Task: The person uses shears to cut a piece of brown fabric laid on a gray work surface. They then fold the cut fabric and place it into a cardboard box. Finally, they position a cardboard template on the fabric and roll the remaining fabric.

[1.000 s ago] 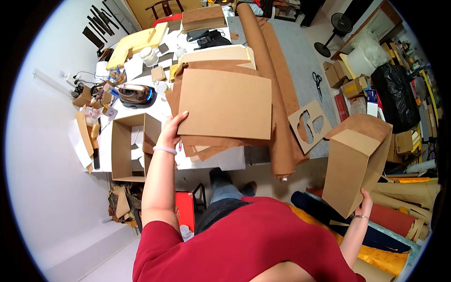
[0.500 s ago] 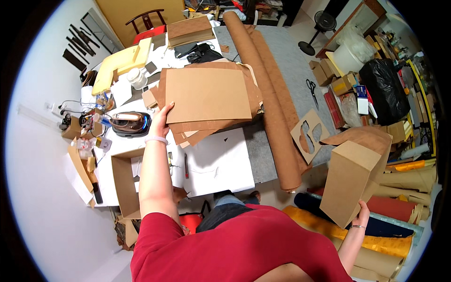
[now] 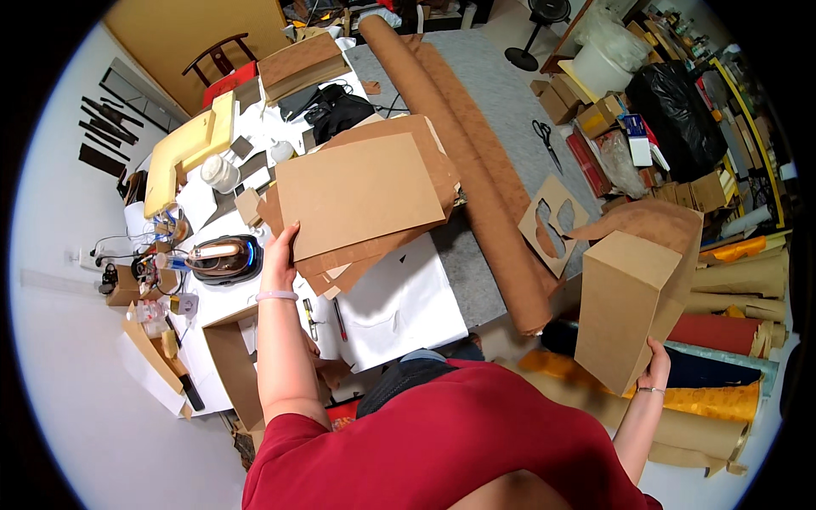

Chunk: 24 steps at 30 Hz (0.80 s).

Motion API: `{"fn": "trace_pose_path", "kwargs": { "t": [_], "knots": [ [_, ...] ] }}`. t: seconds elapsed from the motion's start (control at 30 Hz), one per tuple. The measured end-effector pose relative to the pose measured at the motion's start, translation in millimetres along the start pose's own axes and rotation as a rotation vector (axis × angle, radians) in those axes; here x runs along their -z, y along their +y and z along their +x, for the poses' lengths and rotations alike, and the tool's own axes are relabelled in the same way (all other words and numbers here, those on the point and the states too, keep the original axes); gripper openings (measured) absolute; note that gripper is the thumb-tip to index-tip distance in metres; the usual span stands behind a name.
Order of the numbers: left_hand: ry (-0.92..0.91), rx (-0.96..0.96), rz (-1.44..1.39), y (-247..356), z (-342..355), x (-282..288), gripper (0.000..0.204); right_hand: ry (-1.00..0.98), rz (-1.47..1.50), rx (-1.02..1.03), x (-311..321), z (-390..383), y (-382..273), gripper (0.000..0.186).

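My left hand grips the near left corner of a flat tan cardboard sheet, thumb on top. Under that sheet lies an uneven pile of brown leather-like sheets, whose edges stick out around it. A shadow falls on the white paper beneath. Out to the right, my right hand holds a tall tan cardboard box by its lower edge. Brown leather-like material drapes at the box's far side. The fingers behind the box are partly hidden.
A long brown roll crosses the grey table. Scissors and a cut-out board lie right of it. An iron, white jar and open cardboard box stand left. Fabric rolls lie at right.
The view has turned, shifting most of the table and room leftward. The cardboard sheet and its pile sit slightly lower and tilted in the picture. Both hands keep their holds.
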<state>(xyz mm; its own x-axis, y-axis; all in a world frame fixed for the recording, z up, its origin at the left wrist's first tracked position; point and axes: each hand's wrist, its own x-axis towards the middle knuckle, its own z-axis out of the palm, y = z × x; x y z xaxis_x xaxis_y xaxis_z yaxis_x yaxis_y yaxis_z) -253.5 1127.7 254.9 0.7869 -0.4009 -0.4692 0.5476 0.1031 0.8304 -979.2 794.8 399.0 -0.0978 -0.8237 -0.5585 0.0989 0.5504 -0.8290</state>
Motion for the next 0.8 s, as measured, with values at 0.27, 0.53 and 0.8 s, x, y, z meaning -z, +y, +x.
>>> {"fn": "trace_pose_path", "kwargs": {
  "t": [0.27, 0.53, 0.8],
  "knots": [
    [0.0, -0.062, 0.006, 29.3, -16.0, -23.4, 0.033, -0.018, 0.06, -0.018, 13.8, 11.8, 8.6, 0.033],
    [-0.053, -0.273, 0.115, 87.6, -125.8, -80.3, 0.031, -0.023, 0.052, -0.026, 32.0, 35.5, 0.0, 0.036],
    [-0.201, -0.358, 0.624, 79.9, -324.6, -164.1, 0.025, -0.032, 0.025, -0.087, 58.3, 85.3, -20.3, 0.035]
  ]
}}
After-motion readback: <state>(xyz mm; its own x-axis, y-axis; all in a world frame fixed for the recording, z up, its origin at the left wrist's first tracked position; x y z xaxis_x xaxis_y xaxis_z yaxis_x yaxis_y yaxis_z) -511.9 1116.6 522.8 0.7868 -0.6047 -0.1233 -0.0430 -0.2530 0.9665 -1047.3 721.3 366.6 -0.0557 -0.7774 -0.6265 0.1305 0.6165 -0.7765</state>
